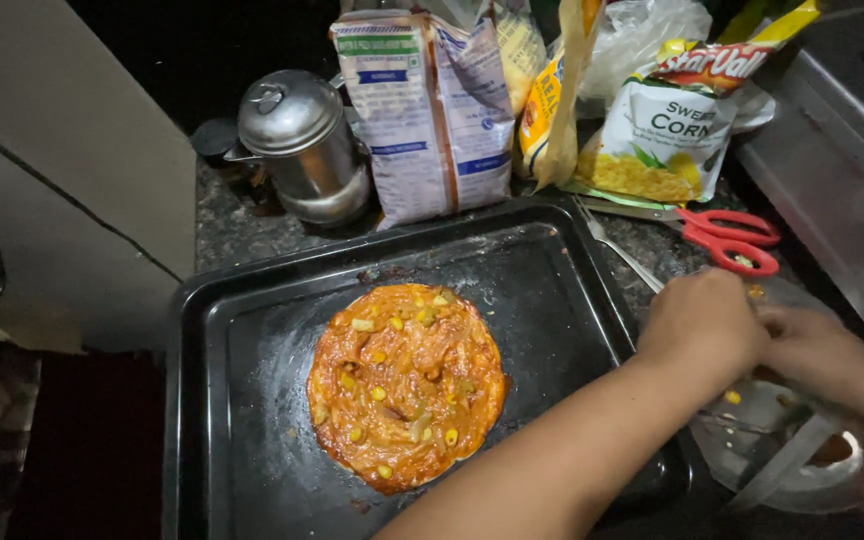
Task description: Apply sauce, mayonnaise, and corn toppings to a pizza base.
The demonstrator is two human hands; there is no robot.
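A round flatbread [407,385] spread with orange-red sauce and dotted with yellow corn kernels lies in a black baking tray [252,400]. My left hand [704,322] reaches across the tray's right rim, knuckles up and fingers curled down over a steel plate [802,490]. Beside it, my right hand [824,355] is blurred and also low over the plate. A few corn kernels [732,397] lie by the hands. A knife [782,460] rests on the plate. What the fingers of either hand hold is hidden.
Red-handled scissors [732,240] and a fork [617,250] lie behind the hands. Along the back stand an opened corn packet [662,130], a yellow packet [552,100], a white-and-blue bag [432,110] and a lidded steel pot [297,140]. A steel ledge [842,170] runs at right.
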